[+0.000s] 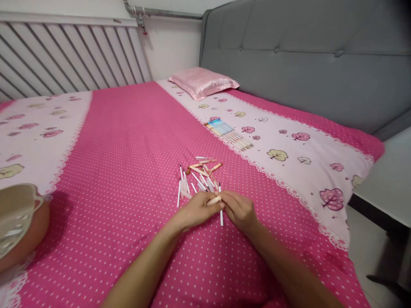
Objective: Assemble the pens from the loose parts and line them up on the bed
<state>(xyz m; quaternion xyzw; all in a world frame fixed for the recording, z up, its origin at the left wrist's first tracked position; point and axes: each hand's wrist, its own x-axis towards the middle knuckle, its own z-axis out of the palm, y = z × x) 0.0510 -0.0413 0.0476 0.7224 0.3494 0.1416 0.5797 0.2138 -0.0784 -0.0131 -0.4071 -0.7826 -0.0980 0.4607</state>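
Both my hands meet low over the bed, just in front of a loose pile of pen parts. My left hand point(201, 208) is closed around a pale peach pen barrel point(213, 200), its end pointing right. The fingers of my right hand point(238, 208) are bent together at that end. A white pen refill point(221, 218) with a dark tip runs upright past the right fingertips, which seem to pinch it; the grip is partly hidden. Beyond the hands lie several white refills point(179, 193), peach barrels with brown ends point(216, 167) and translucent pinkish pieces point(184, 187).
A neat row of pens with blue and brown ends point(221, 127) lies farther off, beside slim pinkish pens point(239, 140). At the left edge stands a beige basin point(45, 214) with small white pieces inside. A pink pillow point(205, 81) rests near the grey headboard point(289, 55).
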